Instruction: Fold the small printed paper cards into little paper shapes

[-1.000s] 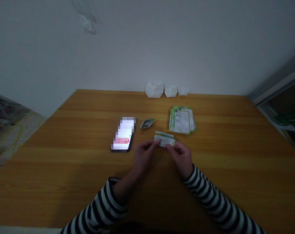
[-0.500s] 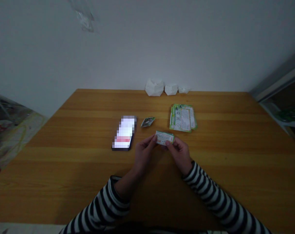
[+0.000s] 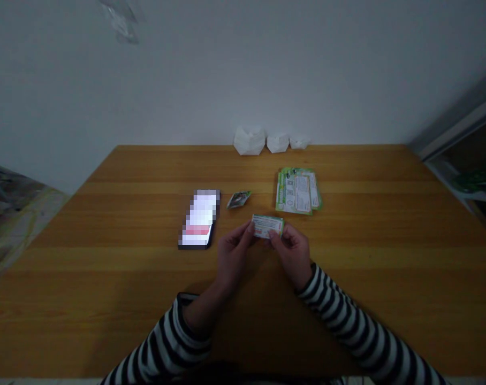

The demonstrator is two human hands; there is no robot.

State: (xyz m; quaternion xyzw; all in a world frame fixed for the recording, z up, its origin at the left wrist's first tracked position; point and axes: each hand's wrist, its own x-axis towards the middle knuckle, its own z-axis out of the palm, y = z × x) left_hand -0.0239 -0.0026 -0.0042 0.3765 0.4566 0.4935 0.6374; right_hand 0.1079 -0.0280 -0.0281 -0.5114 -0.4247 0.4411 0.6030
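Observation:
A small white and green printed packet [image 3: 267, 225] is held between both hands above the wooden table. My left hand [image 3: 234, 254] pinches its left end. At its right end, my right hand [image 3: 291, 251] grips it, the thumb lying across its lower front. Just beyond my left hand lies a small dark packet with green edges [image 3: 238, 199]. Farther right, a stack of green and white printed packets [image 3: 297, 191] rests on the table. A phone with a lit, pixelated screen [image 3: 200, 218] lies left of my hands.
Three white folded paper pieces [image 3: 249, 142] stand in a row along the back edge of the wooden table [image 3: 367, 224], against the wall. Beyond the table's right side is a framed opening with something green inside. Clutter lies on the floor at the far left.
The whole view has shifted slightly, so the table items appear a little farther left. Both hands keep the same hold on the small packet.

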